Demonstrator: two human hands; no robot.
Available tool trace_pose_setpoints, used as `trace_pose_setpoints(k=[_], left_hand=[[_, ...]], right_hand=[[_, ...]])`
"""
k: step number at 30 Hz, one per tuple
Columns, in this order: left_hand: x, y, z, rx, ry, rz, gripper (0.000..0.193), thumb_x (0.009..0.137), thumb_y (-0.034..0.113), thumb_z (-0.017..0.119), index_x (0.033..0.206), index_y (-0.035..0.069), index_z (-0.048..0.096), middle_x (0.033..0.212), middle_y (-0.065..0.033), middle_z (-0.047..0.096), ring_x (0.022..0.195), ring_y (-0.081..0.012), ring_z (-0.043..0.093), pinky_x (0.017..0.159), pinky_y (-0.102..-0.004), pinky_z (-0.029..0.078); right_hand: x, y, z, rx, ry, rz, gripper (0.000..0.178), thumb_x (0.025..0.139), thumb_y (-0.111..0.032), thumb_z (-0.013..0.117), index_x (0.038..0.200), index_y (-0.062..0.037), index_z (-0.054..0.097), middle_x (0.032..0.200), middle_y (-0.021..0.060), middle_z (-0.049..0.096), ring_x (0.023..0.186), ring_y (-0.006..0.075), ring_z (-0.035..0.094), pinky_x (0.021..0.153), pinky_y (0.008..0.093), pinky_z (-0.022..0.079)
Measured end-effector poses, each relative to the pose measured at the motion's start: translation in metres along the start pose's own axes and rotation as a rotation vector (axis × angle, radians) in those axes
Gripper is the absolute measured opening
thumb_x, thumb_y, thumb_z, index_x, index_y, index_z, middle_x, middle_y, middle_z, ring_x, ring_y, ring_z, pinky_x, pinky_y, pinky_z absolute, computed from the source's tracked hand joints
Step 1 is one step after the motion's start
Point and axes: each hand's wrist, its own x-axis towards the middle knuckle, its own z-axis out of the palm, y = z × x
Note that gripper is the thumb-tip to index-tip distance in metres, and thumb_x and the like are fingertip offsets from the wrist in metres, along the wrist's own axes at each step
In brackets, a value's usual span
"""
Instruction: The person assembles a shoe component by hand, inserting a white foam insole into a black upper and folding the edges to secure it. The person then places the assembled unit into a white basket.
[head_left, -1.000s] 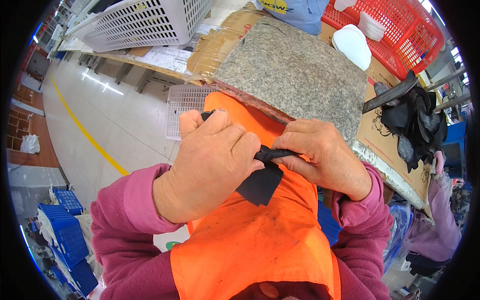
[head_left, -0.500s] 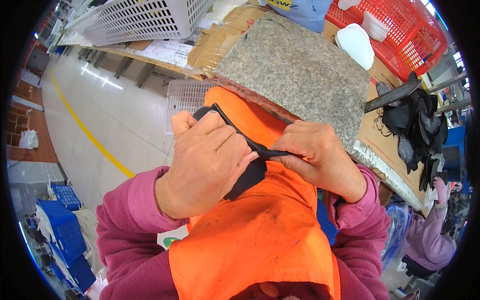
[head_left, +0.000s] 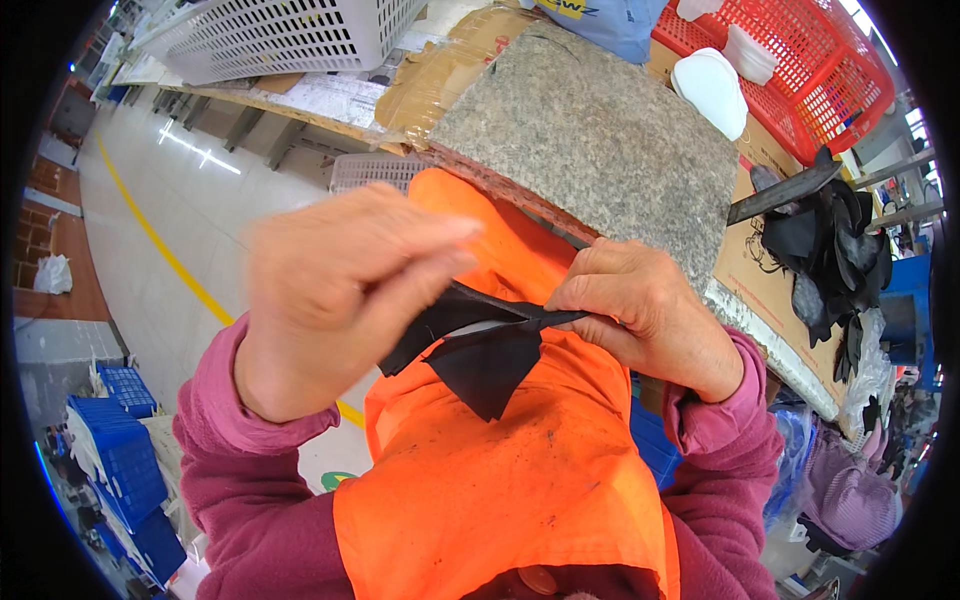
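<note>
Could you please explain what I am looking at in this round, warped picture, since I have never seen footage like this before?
There is no machine here: a camera worn on a person's head looks down at that person's own two bare hands, and its wide lens bends straight edges near the rim. The left hand, blurred, and the right hand each grip a piece of thin black material between them, above an orange apron worn over magenta sleeves. Beyond the hands is a cardboard-covered workbench carrying a grey speckled slab, a red basket, a white basket and a pile of more black pieces. Blue crates stand on the floor at the left.
</note>
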Motion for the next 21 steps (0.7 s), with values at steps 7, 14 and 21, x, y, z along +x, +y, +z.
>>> trace_pose_setpoints(k=[7, 14, 21], left_hand=[[-0.005, -0.003, 0.01, 0.066, -0.457, 0.132, 0.018, 0.076, 0.008, 0.062, 0.094, 0.005, 0.063, 0.075, -0.0057, 0.06, 0.07, -0.025, 0.064, 0.055, -0.0347, 0.05], [0.002, -0.009, 0.017, 0.118, -0.566, 0.21, 0.006, 0.075, 0.01, 0.063, 0.077, 0.007, 0.058, 0.073, -0.0065, 0.059, 0.067, -0.0268, 0.062, 0.056, -0.0354, 0.049], [0.002, -0.014, 0.023, -0.17, -0.441, -0.045, 0.006, 0.076, 0.007, 0.07, 0.082, 0.004, 0.068, 0.068, -0.007, 0.062, 0.058, -0.0218, 0.06, 0.051, -0.0305, 0.045]], right_hand=[[0.003, -0.003, 0.004, 0.004, -0.005, 0.007, 0.022, 0.072, -0.005, 0.072, 0.093, -0.0049, 0.066, 0.08, 0.0102, 0.058, 0.078, 0.0323, 0.058, 0.067, 0.0404, 0.046], [0.004, -0.003, 0.004, 0.022, -0.027, -0.054, 0.024, 0.072, -0.008, 0.073, 0.095, -0.0051, 0.067, 0.081, 0.0099, 0.058, 0.079, 0.0321, 0.059, 0.07, 0.0406, 0.046], [0.006, 0.001, 0.005, 0.023, -0.033, -0.062, 0.02, 0.079, -0.013, 0.073, 0.095, -0.0042, 0.066, 0.085, 0.0098, 0.061, 0.082, 0.0314, 0.06, 0.073, 0.04, 0.047]])
